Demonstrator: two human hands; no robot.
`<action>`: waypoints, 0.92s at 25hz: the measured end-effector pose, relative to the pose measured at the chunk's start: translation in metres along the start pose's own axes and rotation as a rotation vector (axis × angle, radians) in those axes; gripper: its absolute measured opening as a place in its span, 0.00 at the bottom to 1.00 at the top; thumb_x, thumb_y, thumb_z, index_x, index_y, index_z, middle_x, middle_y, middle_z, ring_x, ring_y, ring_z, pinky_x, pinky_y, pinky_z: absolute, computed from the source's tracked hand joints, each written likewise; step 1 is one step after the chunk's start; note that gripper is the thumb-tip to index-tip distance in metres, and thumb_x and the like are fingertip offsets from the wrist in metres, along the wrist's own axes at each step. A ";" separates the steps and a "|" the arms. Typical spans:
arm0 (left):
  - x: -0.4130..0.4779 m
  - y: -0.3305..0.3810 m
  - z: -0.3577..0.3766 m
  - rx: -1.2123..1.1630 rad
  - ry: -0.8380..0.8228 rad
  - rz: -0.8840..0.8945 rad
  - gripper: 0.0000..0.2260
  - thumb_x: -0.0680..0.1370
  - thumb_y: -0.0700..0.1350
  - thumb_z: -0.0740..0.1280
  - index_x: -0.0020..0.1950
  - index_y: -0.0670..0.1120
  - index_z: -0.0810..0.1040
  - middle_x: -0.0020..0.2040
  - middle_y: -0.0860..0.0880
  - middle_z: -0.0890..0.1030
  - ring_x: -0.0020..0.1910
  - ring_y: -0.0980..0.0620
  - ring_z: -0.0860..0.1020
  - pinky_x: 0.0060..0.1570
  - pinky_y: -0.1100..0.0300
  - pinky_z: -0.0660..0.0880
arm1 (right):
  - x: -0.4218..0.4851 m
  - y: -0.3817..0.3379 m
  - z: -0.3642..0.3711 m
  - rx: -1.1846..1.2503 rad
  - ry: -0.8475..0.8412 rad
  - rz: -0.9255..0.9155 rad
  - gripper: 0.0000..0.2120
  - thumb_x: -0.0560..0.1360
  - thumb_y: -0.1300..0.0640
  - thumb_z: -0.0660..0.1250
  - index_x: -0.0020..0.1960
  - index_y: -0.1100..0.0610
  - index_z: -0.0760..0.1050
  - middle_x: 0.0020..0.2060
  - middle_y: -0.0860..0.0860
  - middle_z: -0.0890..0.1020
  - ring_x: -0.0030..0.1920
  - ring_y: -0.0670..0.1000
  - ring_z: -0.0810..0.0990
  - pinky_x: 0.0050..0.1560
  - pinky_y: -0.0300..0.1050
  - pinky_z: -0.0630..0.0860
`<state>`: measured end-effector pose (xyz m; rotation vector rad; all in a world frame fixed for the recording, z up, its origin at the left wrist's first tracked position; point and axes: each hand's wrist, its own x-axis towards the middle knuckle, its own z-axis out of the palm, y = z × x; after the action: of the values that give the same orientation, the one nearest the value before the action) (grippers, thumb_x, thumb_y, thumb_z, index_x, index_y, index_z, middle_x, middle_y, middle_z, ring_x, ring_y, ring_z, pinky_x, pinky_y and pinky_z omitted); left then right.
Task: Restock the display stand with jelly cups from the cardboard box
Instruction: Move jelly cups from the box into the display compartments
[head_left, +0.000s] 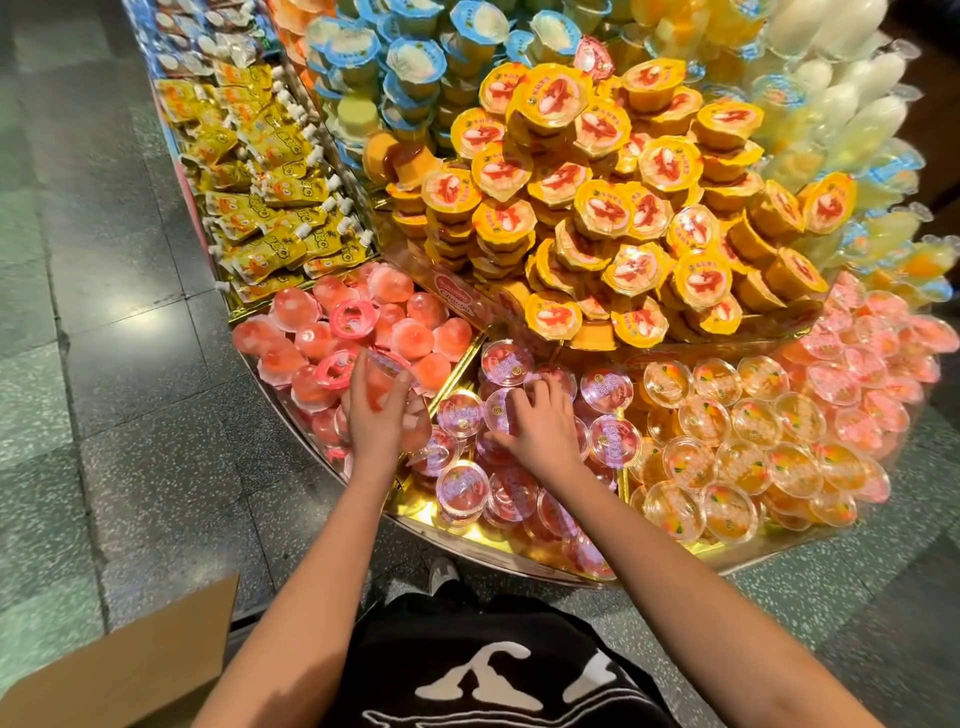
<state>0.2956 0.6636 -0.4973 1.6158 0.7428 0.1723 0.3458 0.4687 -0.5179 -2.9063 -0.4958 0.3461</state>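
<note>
Jelly cups lie heaped in the compartments of the display stand (434, 517), and one more is held above them. Nearest, a flap of the cardboard box (119, 670) is seen at the lower left, beside a black printed garment (493, 670) and a shoe (441, 571) on the speckled floor (104, 312). Both bare arms are stretched forward over the stand's front edge. The left grip (374, 410) is curled round a clear jelly cup (382, 382) of red jelly with white pieces, held over the divider between two compartments. The right grip (540, 426) is laid with bent fingers on the lilac-lidded cups (462, 486); whether one is pinched cannot be told. To the right of these, clear cups with orange fruit (727, 452) are packed. Left of the held cup, pink domed cups (410, 338) are piled. Farther back, yellow-lidded cups (613, 208) are stacked high, with yellow pouches (260, 171) to the left and blue-lidded cups (410, 67) behind.
</note>
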 end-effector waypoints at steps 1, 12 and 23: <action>0.000 0.001 0.000 0.008 -0.001 0.002 0.30 0.78 0.55 0.67 0.77 0.59 0.59 0.77 0.47 0.60 0.74 0.45 0.62 0.66 0.48 0.65 | 0.000 -0.001 0.001 0.001 0.006 0.010 0.29 0.73 0.37 0.68 0.63 0.58 0.71 0.68 0.60 0.68 0.76 0.62 0.56 0.75 0.59 0.51; -0.007 0.017 0.000 0.063 -0.365 0.025 0.28 0.80 0.49 0.65 0.78 0.58 0.58 0.79 0.52 0.58 0.75 0.52 0.59 0.65 0.58 0.61 | -0.039 0.010 -0.003 0.572 0.362 0.310 0.17 0.81 0.52 0.61 0.65 0.61 0.71 0.66 0.58 0.69 0.70 0.56 0.63 0.71 0.60 0.63; -0.022 0.020 0.014 0.205 -0.887 0.025 0.27 0.73 0.58 0.70 0.71 0.68 0.65 0.74 0.63 0.61 0.74 0.61 0.59 0.70 0.60 0.59 | -0.058 0.004 -0.036 1.080 -0.186 0.078 0.44 0.68 0.43 0.76 0.76 0.37 0.56 0.77 0.39 0.56 0.76 0.41 0.55 0.73 0.43 0.59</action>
<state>0.2933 0.6398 -0.4752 1.6732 0.0495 -0.5926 0.3030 0.4402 -0.4731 -1.8498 -0.1264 0.6463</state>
